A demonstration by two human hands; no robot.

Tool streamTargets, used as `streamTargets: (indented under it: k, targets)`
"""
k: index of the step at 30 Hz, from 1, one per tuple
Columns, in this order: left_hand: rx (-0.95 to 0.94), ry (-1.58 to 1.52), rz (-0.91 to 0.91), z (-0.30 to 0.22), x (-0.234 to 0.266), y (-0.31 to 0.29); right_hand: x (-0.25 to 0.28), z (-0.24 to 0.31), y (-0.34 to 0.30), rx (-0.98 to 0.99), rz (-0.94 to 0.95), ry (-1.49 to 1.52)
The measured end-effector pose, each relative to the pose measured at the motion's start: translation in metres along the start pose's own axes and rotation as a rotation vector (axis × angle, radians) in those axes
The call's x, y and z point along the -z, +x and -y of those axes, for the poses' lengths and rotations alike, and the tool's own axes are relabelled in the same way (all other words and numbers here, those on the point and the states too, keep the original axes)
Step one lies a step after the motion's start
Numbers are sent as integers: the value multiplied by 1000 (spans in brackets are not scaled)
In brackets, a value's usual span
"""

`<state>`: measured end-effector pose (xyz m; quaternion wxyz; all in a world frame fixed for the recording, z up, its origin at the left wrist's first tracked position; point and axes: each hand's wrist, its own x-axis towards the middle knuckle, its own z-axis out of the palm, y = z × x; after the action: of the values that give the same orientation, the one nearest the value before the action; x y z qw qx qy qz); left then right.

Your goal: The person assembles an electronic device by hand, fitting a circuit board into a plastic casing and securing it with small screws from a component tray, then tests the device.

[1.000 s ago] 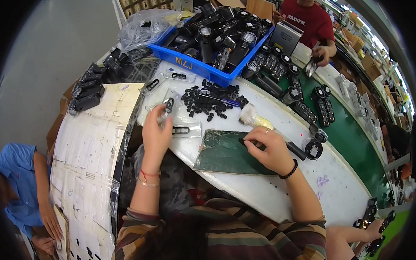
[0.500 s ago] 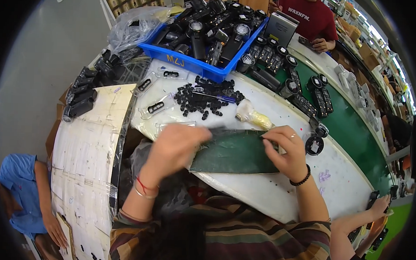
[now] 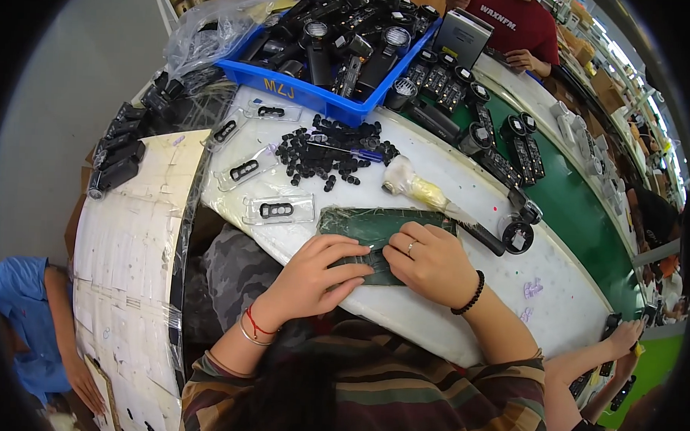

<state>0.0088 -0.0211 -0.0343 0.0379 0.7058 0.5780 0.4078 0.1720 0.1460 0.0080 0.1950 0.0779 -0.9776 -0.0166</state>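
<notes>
My left hand point(image 3: 322, 272) and my right hand point(image 3: 428, 258) meet over a dark green board point(image 3: 348, 222) at the table's near edge. Between their fingertips is a small dark piece point(image 3: 376, 256), mostly covered, so its kind does not show. The left fingers reach out to its left side. On its other side, the right fingers are curled and pinched. Just beyond the board's left corner lies a clear plastic part with a black three-hole insert point(image 3: 277, 211). Several similar clear parts point(image 3: 244, 171) lie farther up. A white and yellow wrapped tool point(image 3: 422, 189) sits behind the board.
Beyond the board are a pile of small black parts point(image 3: 317, 155) and a blue-handled screwdriver point(image 3: 366, 154). A blue bin point(image 3: 330, 107) holds black lamp-like devices. More devices point(image 3: 477, 136) stand on a green conveyor point(image 3: 569, 204). A person in red point(image 3: 511, 27) is across; another's arm point(image 3: 71, 343) is at left.
My left hand has moved down from above the board's left corner to its middle. My right hand has come left from the board's right edge, and the fingertips now meet.
</notes>
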Motion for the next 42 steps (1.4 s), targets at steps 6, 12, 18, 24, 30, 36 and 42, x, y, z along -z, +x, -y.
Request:
streamTargets:
  k: [6,12,18,24,30,36,42]
  targets:
    - [6,-26,-7,3,-1,-1,-6,-7,-5,36,-56,5]
    - [10,-42,-16,4,-1,-2,-3,-8,-6,111,-10,7]
    - [12,-51,-12,4,-2,-1,-6,-13,-9,137,-28,19]
    - [24,-60,8,4,1,-2,-9,-13,-14,32,-30,243]
    - [255,360,-153,24,52,-22,-14,-15,-23,-98,-72,379]
    - [227,505,-190,106,72,-3,-16,-14,-21,-126,-79,427]
    - [147,394,-397,135,77,99,-18,-18,-24,-138,-105,445]
